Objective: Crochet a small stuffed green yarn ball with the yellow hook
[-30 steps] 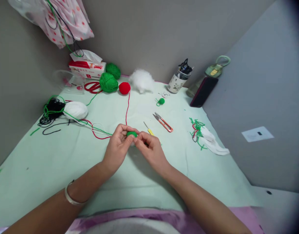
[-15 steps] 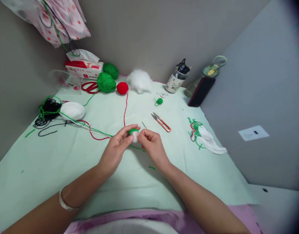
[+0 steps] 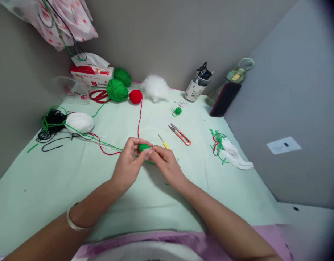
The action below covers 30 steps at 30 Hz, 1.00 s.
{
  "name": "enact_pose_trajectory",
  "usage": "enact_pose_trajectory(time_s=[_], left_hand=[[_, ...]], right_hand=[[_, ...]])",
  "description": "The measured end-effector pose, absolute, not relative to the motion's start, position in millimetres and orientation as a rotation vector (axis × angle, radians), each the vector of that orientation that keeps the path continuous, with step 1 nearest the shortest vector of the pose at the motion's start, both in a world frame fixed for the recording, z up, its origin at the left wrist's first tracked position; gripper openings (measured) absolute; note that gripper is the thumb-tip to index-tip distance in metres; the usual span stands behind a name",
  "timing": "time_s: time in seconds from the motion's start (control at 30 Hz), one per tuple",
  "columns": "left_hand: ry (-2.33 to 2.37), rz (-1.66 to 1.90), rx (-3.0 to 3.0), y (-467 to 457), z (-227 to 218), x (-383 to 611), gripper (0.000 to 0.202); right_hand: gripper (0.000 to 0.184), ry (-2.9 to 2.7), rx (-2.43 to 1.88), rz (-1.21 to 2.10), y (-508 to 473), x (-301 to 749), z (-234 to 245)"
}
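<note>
Two bare hands are meeting over the middle of the pale green table cloth (image 3: 60, 181), both pinching a small green crocheted piece (image 3: 144, 148) with a bit of white filling showing at its underside. The left hand (image 3: 128, 163) is gripping it from 9 o'clock, thumb and curled fingers pressed together around it; the right hand (image 3: 165, 165) is closing on it from 3 o'clock with thumb and forefinger tips pressed against it. A silver bangle (image 3: 71, 223) is sitting on the left wrist.

Taking the green piece as the centre, a thin yellow-handled crochet hook (image 3: 164, 143) is lying just beside the right hand at 2 o'clock, and orange-handled thread snips (image 3: 180, 134) are lying a little farther out the same way. A red yarn ball (image 3: 135, 96) is resting at 12 o'clock, its strand trailing down toward the hands. A large green yarn ball (image 3: 117, 90) is sitting at 11 o'clock, a white tuft of stuffing (image 3: 155, 88) at 1 o'clock. A white yarn skein (image 3: 79, 122) is lying at 10 o'clock, touching a black yarn tangle (image 3: 54, 119). A heap of green thread scraps (image 3: 218, 141) is lying at 3 o'clock, well apart.
</note>
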<state>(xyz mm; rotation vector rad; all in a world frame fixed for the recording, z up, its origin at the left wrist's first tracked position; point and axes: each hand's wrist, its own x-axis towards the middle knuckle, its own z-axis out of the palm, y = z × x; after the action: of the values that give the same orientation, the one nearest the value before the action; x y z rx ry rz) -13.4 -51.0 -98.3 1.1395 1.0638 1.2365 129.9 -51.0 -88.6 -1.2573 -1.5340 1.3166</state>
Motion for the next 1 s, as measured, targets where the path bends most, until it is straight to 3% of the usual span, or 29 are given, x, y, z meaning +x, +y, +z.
enact_pose_trajectory(time_s=[0.4, 0.63, 0.83, 1.0], left_hand=[[0.961, 1.188, 1.192, -60, -101, -16, 0.019], [1.025, 1.154, 1.357, -63, -104, -15, 0.019], [1.069, 1.204, 1.485, -61, -93, -17, 0.027], [0.975, 1.161, 1.233, -55, -92, -21, 0.027]], right_hand=[[0.042, -1.360, -1.350, 1.310, -48, 128, -89], [0.037, -1.335, -1.361, 1.518, -46, 134, -91], [0.035, -1.401, -1.304, 1.261, -55, 123, -97], [0.038, -1.379, -1.219, 1.319, -51, 126, -91]])
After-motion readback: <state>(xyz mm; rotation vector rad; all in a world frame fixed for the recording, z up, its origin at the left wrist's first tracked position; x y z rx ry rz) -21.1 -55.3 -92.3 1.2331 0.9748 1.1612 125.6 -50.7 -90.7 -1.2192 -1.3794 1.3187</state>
